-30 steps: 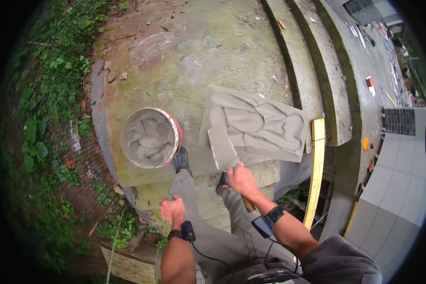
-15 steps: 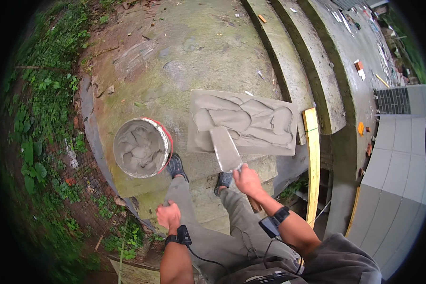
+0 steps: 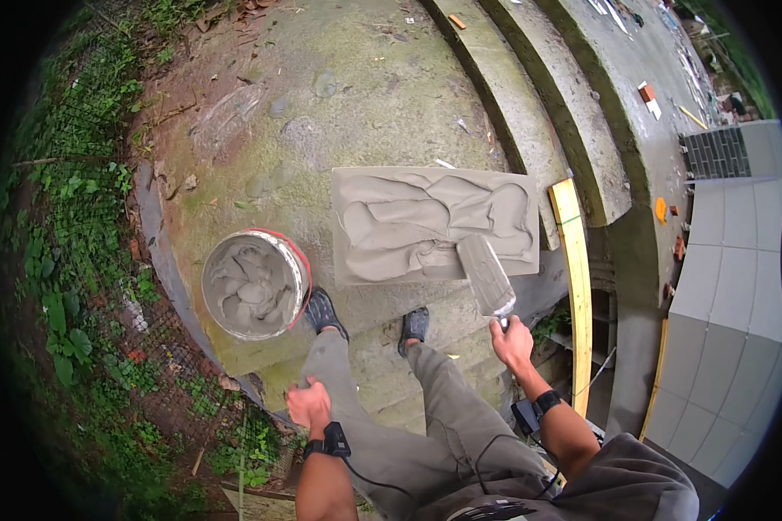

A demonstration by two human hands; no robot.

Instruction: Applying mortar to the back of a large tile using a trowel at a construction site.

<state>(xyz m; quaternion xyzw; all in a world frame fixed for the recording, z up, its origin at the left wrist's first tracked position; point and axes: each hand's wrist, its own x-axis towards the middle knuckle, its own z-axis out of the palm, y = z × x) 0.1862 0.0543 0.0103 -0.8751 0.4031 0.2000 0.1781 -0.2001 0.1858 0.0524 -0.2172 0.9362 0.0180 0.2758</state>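
Observation:
My right hand (image 3: 513, 343) is closed round the handle of a mortar-coated trowel (image 3: 487, 278), whose blade tip is at the lower right part of a rectangular grey slab (image 3: 341, 276). Thick, wavy wet mortar (image 3: 408, 217) covers most of the slab's top. My left hand (image 3: 308, 401) is curled closed in front of my trouser leg; whether anything is inside it is hidden. Above it to the left stands a round white bucket with a red band (image 3: 275, 328), holding grey mortar (image 3: 248, 282), beside my shoe.
Concrete steps (image 3: 573, 113) run along the right, with a pale timber plank (image 3: 573, 286) beside them and large grey tiles (image 3: 712, 347) farther right. Mesh and plants (image 3: 69, 286) border the concrete platform (image 3: 269, 148) on the left. Small debris lies on the upper landing (image 3: 647, 91).
My right hand has moved right and slightly down, bringing the trowel from the slab's lower left to its lower right. The view has shifted, and my left hand stays curled.

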